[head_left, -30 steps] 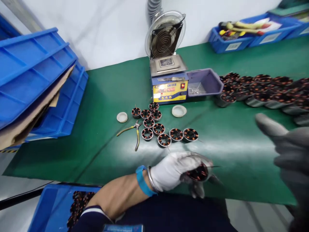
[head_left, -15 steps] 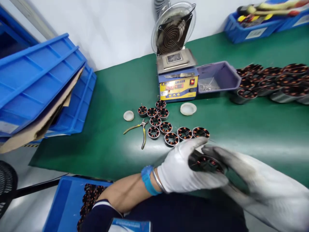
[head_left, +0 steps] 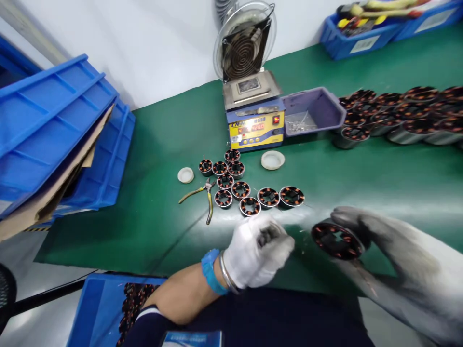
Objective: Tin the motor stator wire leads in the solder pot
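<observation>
My right hand [head_left: 390,260], in a grey-white glove, holds a round copper-wound stator [head_left: 337,239] just above the green mat, near the front edge. My left hand [head_left: 258,249], in a white glove, is curled into a fist left of that stator, a short gap away; I cannot tell if anything small is pinched in it. A blue band circles the left wrist. Just beyond both hands lies a cluster of several stators [head_left: 249,185] on the mat, with yellow-handled cutters [head_left: 204,195] to their left.
A yellow-and-blue solder pot [head_left: 255,120] with a fan [head_left: 243,46] stands at the back, a purple tray [head_left: 313,111] beside it. Many stators [head_left: 401,115] lie at right. Blue crates [head_left: 54,130] stack at left. A blue bin [head_left: 97,308] with stators sits below the table edge.
The stator passed from my left hand to my right hand. The hands have drawn apart, and my left hand has closed into a fist.
</observation>
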The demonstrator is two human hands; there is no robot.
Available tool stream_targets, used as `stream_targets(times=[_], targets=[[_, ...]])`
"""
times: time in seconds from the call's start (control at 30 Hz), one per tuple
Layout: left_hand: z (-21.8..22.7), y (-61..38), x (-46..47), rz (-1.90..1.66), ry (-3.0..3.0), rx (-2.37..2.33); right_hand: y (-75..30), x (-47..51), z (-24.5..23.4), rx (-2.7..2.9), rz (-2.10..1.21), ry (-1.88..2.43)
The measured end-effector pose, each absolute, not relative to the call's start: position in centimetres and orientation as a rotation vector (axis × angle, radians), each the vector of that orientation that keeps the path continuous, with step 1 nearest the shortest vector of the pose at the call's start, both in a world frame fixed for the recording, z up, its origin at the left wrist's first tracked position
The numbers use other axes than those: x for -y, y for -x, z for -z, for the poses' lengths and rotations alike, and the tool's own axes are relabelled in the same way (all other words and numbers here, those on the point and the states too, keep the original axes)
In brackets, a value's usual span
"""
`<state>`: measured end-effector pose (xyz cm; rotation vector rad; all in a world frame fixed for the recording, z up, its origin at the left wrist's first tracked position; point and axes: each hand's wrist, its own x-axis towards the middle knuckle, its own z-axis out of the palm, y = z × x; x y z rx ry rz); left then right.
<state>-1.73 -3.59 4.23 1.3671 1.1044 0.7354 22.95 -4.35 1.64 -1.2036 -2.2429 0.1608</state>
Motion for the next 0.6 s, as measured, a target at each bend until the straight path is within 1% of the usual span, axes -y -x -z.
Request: stream_targets(times=[0.1, 0.2, 0.37, 0.43, 0.5, 0.6], targets=[[-4.2, 1.0, 3.7, -0.735, -1.312, -1.136, -21.8, 4.3, -3.1, 2.349, -0.02, 1.027], [-4.4, 0.3, 3.8, -0.777, -1.292, -1.058, -21.1, 4.4, -3.4, 2.341, -0.006, 1.036], [-4.9, 0.8, 3.6, -1.302, -0.847, -1.073, -21.3, 4.1, -3.8, 2.315, 0.003, 1.061], [-4.6, 1.0, 3.7, -1.382, -0.794, -1.064, -21.6, 2.8, -4.0, 2.289, 0.019, 1.118], [-4.0, 0.8, 3.9, -1.283, -0.878, -1.027, -22.0, 0.6, -4.2, 2.242, 0.081, 1.216], [-2.8, 0.0, 4.2, -0.962, -1.143, -1.023, -22.5, -4.0, -4.1, 2.185, 0.182, 1.339]])
